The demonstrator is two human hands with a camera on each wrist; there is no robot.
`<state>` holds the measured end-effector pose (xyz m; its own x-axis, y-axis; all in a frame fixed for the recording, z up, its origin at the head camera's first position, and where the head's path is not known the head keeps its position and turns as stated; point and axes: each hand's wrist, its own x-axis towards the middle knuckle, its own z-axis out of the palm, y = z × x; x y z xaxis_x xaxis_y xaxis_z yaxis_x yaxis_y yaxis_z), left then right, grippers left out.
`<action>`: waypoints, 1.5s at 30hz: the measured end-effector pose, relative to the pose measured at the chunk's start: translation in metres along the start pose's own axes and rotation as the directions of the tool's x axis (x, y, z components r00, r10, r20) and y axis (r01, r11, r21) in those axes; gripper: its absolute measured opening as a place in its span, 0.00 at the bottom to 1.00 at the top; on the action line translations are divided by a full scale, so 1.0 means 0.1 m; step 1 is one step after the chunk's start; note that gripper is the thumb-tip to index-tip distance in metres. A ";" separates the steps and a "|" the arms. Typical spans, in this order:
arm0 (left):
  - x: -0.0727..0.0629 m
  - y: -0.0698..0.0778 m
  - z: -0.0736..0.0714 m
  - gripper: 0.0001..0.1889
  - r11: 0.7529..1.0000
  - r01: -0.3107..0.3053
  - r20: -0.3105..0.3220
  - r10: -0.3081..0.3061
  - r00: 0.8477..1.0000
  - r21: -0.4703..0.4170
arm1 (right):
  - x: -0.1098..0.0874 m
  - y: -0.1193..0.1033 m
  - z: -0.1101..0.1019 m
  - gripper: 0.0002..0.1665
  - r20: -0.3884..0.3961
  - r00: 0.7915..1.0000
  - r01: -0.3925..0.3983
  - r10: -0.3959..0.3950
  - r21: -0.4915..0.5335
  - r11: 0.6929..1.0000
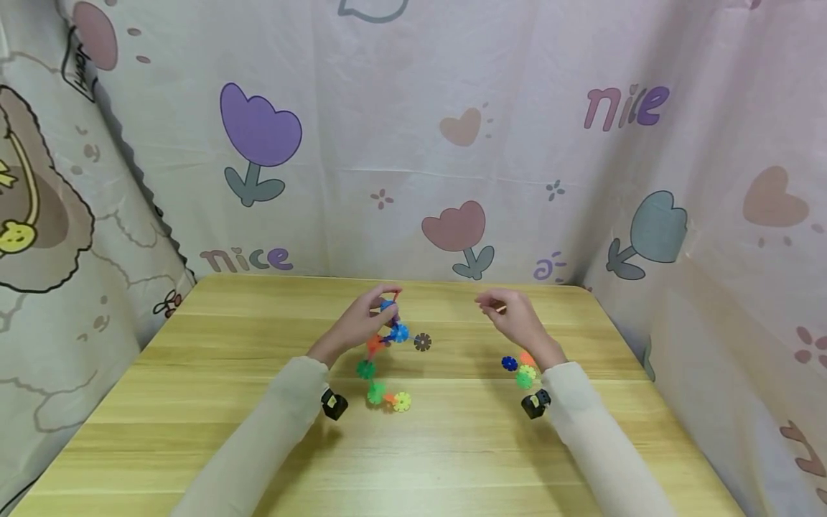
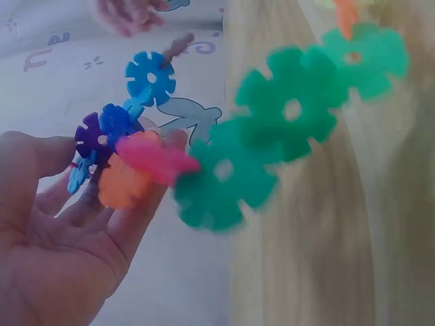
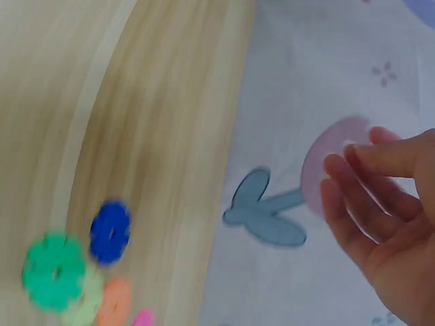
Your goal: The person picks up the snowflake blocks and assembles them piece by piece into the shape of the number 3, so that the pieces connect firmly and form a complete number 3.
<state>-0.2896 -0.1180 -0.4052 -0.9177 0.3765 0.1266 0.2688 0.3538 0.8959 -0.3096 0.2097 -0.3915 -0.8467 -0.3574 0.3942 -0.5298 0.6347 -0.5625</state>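
Left hand (image 1: 358,323) — disc-chain (image 2: 224,139) seemingly between fingers (image 2: 129,234)

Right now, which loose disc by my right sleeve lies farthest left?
The dark blue disc: in the head view, it lies left of the green disc, the yellow disc and the orange disc.

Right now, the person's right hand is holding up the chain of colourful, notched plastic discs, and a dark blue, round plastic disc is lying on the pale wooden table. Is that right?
Not quite: it's the person's left hand that holds up the chain of colourful discs, as the head view shows. The dark blue disc does lie on the table.
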 end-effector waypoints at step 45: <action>-0.07 -0.10 0.16 0.22 0.984 0.024 -0.134 -0.048 0.990 -0.176 | -0.12 0.35 0.08 0.05 0.340 0.916 -0.207 0.215 -0.058 0.977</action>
<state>-0.2809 -0.1107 -0.4222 -0.9606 0.2406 0.1393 0.1910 0.2070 0.9595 -0.3186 0.2308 -0.4213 -0.9057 -0.4238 -0.0070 -0.3389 0.7339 -0.5886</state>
